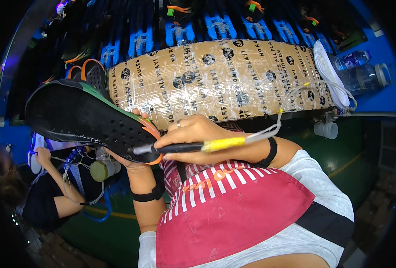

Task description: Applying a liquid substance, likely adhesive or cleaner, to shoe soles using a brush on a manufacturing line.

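Note:
A shoe upper (84,118) with a black, perforated underside and green and orange edges is tilted with that underside toward me. My left hand (125,163) grips its near, orange-edged end from below, with fingertips showing over the far edge. In my right hand (197,136), a black-handled brush (180,148) wrapped in yellow tape is held like a pen. Its pale bristles touch the underside near the orange end. From the brush's rear a clear tube (269,130) runs up to the right.
Printed cardboard (216,80) covers the bench in front of me. At right are a white sole (329,73), clear bottles (363,77) and a hanging cup (326,130). Blue racks (220,27) stand behind. A co-worker's hand (42,156) holds a shoe beside a green-lidded container (99,171).

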Demonstrator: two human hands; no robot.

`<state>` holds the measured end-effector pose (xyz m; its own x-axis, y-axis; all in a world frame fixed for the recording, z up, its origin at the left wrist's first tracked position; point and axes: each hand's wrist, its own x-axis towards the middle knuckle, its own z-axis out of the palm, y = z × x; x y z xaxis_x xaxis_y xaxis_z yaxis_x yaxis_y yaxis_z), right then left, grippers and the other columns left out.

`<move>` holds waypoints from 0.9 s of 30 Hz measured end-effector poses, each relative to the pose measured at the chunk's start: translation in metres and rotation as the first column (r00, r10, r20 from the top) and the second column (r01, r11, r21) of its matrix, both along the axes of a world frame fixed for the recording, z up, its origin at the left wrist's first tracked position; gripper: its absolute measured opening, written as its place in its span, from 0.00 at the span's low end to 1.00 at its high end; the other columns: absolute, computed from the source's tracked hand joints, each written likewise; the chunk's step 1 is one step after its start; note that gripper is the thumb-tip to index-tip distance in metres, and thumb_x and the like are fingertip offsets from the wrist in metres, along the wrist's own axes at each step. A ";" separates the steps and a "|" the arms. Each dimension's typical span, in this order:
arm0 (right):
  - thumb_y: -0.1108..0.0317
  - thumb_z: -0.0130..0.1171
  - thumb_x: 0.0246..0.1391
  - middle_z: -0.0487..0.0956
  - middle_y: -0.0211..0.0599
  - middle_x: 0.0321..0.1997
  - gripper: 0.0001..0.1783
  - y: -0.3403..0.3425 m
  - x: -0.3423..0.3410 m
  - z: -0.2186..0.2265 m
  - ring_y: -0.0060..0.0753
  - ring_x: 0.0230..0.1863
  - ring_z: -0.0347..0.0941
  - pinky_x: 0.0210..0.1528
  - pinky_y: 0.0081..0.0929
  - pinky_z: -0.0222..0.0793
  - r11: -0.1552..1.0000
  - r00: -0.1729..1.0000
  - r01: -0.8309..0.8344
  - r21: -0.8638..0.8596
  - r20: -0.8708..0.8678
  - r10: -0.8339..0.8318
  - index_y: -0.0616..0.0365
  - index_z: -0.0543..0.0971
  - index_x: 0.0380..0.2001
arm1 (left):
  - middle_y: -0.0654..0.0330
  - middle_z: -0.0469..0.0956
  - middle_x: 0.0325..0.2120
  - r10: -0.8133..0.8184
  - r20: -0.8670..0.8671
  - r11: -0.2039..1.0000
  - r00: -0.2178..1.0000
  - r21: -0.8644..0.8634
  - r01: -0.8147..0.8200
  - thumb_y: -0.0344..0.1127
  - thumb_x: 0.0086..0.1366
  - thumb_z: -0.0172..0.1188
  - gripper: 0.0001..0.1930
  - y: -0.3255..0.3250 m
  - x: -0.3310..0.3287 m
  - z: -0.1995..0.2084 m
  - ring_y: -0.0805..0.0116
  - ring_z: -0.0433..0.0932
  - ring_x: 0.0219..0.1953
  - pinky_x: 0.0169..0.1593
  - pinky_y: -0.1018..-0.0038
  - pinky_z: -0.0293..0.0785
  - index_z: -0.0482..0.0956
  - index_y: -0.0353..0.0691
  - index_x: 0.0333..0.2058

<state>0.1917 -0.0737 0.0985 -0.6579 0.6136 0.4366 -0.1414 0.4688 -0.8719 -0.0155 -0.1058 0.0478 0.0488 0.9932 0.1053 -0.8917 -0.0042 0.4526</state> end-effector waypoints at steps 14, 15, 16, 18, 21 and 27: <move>0.66 0.65 0.39 0.75 0.38 0.21 0.16 0.003 0.003 -0.006 0.41 0.24 0.74 0.26 0.35 0.68 0.961 0.980 -0.183 0.208 0.111 0.163 0.46 0.80 0.37 | 0.35 0.62 0.52 -0.149 -0.344 0.974 0.927 -0.211 0.078 0.67 0.48 0.58 0.50 0.000 -0.036 0.006 0.41 0.66 0.52 0.56 0.52 0.65 0.56 0.31 0.58; 0.66 0.65 0.39 0.75 0.38 0.21 0.16 0.003 0.003 -0.007 0.41 0.24 0.74 0.26 0.35 0.68 0.954 0.967 -0.248 0.166 0.094 0.235 0.46 0.80 0.37 | 0.34 0.62 0.52 -0.154 -0.393 0.971 0.907 -0.231 0.065 0.67 0.48 0.57 0.50 0.000 -0.040 0.007 0.40 0.66 0.52 0.56 0.52 0.65 0.56 0.31 0.58; 0.66 0.65 0.39 0.75 0.37 0.21 0.15 0.002 0.003 -0.008 0.41 0.24 0.74 0.25 0.34 0.68 0.960 0.969 -0.249 0.126 0.031 0.247 0.45 0.80 0.36 | 0.32 0.60 0.53 -0.197 -0.427 0.972 0.883 -0.204 0.118 0.65 0.50 0.56 0.48 0.002 -0.042 0.007 0.39 0.65 0.54 0.56 0.51 0.64 0.56 0.31 0.58; 0.65 0.64 0.39 0.75 0.37 0.20 0.15 0.003 0.004 -0.011 0.41 0.23 0.74 0.24 0.33 0.68 0.965 0.961 -0.255 0.053 -0.093 0.259 0.45 0.80 0.36 | 0.34 0.61 0.54 -0.265 -0.355 0.945 0.896 -0.281 0.168 0.62 0.54 0.54 0.44 0.003 -0.043 0.011 0.40 0.65 0.54 0.56 0.52 0.64 0.57 0.31 0.58; 0.66 0.64 0.40 0.75 0.36 0.20 0.15 0.005 0.004 -0.012 0.40 0.24 0.74 0.24 0.32 0.68 0.960 0.992 -0.019 0.279 0.125 -0.017 0.45 0.81 0.36 | 0.41 0.66 0.51 -0.265 -0.314 0.948 0.912 -0.261 0.185 0.50 0.59 0.52 0.34 0.005 -0.037 0.017 0.48 0.71 0.50 0.54 0.57 0.68 0.60 0.30 0.56; 0.70 0.62 0.42 0.72 0.33 0.20 0.12 0.010 0.012 -0.005 0.36 0.24 0.72 0.25 0.30 0.68 0.920 0.964 -0.262 0.292 0.128 0.234 0.53 0.79 0.35 | 0.48 0.73 0.45 -0.393 -0.485 0.911 0.781 -0.323 0.258 0.42 0.63 0.50 0.26 0.020 -0.031 0.039 0.63 0.76 0.45 0.48 0.70 0.73 0.64 0.25 0.52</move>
